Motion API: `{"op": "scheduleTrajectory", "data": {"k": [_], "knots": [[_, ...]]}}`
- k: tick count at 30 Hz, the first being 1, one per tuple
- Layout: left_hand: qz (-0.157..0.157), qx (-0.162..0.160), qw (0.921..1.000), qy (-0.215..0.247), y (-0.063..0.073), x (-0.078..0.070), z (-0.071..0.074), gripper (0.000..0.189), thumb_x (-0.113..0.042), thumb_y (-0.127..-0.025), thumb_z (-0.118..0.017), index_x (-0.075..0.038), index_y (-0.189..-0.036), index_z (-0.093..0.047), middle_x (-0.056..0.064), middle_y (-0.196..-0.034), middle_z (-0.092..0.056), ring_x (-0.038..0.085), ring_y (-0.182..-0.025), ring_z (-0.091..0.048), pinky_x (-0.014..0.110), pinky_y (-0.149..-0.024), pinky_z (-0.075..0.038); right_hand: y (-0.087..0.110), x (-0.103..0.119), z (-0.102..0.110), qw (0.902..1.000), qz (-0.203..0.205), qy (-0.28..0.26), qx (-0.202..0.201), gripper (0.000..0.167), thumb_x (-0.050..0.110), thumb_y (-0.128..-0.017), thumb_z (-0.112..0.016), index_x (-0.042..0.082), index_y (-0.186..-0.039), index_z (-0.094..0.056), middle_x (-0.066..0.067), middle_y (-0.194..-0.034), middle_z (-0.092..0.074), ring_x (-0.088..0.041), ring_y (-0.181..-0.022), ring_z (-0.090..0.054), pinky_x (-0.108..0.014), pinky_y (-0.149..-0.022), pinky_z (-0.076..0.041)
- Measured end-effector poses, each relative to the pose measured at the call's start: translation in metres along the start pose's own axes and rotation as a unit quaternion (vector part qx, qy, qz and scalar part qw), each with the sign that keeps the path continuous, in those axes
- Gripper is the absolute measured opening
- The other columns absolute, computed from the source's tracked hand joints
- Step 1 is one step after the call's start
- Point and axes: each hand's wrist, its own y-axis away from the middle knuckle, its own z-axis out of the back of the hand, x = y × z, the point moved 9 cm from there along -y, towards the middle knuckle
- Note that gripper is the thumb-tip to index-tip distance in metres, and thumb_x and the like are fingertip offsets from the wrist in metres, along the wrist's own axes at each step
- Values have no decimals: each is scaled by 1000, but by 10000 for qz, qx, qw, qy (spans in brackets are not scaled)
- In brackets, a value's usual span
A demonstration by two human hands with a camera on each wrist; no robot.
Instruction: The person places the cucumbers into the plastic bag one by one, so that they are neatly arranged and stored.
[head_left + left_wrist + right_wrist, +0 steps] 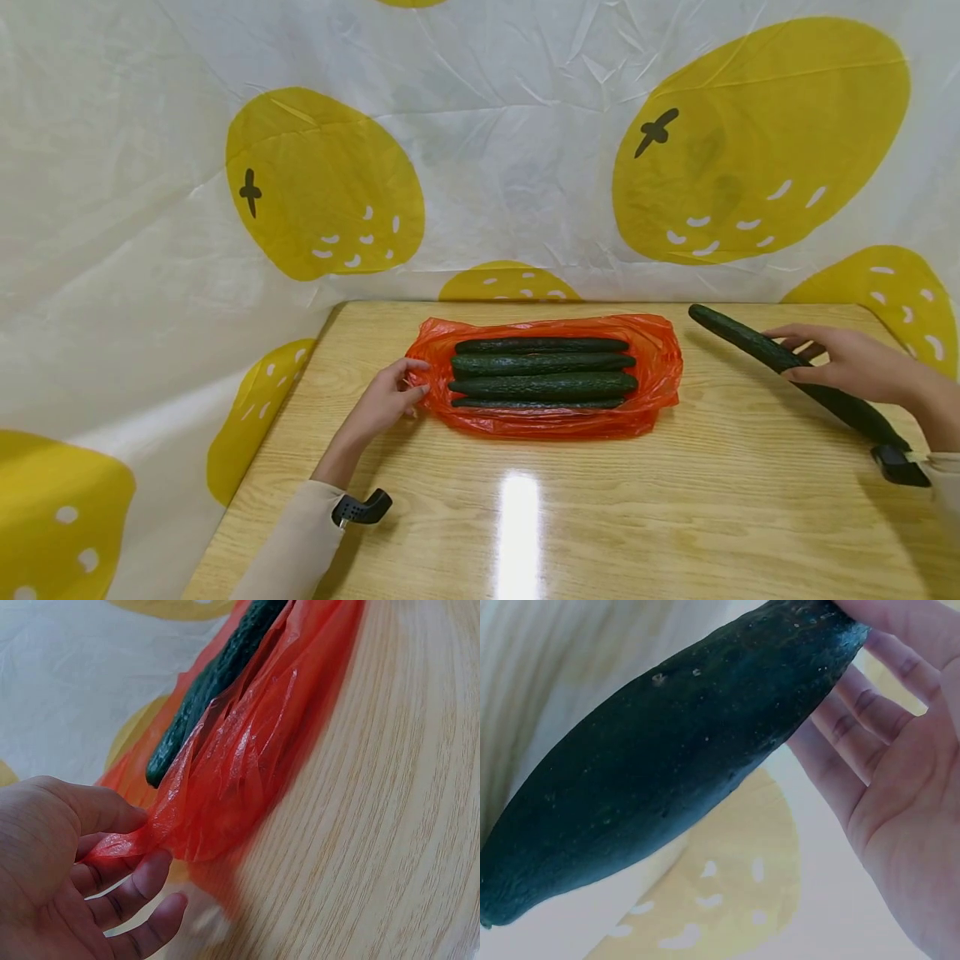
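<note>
My right hand (851, 362) holds a long dark green cucumber (750, 342) between thumb and fingers at the right of the table. It slants from upper left down toward the wrist; in the right wrist view the near end of the cucumber (667, 742) fills much of the picture. A red plastic bag (660, 375) lies spread at the table's middle, with several cucumbers (543, 364) side by side in its opening. At the bag's left end, my left hand (386, 396) pinches the thin film between thumb and fingers, as the left wrist view shows with the bag's edge (161, 825).
The wooden table (600, 508) has a bright light reflection near its front. Behind and to the left hangs a white curtain (517, 167) with yellow fruit prints, reaching the table's edges. A black wrist camera (362, 507) sits at the left sleeve, another (900, 467) at the right.
</note>
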Motion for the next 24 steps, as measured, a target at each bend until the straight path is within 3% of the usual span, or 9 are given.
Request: {"op": "scheduleTrajectory", "data": {"k": [2,4,7,11,17,24], "knots": [[1,3,10000,3,0,0,0,35,-9,-97,-67,-7,-131,-60,13,-94,-55,31,-72,-58,38,-61,-57,-1,6,4,9998,90,80,-145,59,15,-90,-78,2,-142,-53,-20,-120,-66,-33,-97,-67,-28,-66,-54],[0,3,10000,10,0,0,0,35,-9,-97,-67,-7,-132,-60,13,-95,-55,31,-72,-58,39,-61,-57,-3,11,8,9995,199,104,-238,58,14,-90,-78,4,-142,-54,-17,-120,-67,-18,-96,-66,-26,-66,-53],[-11,9,10000,20,0,-1,1,35,-8,-97,-67,-8,-131,-60,13,-94,-54,31,-72,-58,39,-61,-57,-6,21,14,9994,229,95,-256,57,16,-90,-78,5,-142,-55,-16,-122,-66,-13,-94,-66,-26,-66,-54],[-21,10,10000,19,0,-1,1,35,-8,-96,-68,-9,-131,-60,13,-94,-55,30,-72,-58,39,-61,-57,-10,37,21,9992,271,170,-243,57,19,-91,-77,7,-142,-56,-13,-121,-68,-18,-94,-67,-27,-66,-54],[24,25,10000,44,1,-2,1,36,-6,-96,-68,-8,-131,-60,13,-93,-55,31,-71,-59,38,-59,-57,-16,61,35,9972,461,462,-351,57,22,-90,-78,15,-142,-56,1,-115,-71,-6,-96,-65,-28,-69,-55],[-21,32,10000,59,1,-2,2,38,-4,-95,-68,-7,-132,-59,13,-92,-54,31,-71,-59,39,-59,-58,-25,94,42,9960,826,232,-244,57,17,-92,-76,17,-144,-55,1,-121,-68,-6,-100,-64,-27,-71,-56]]}}
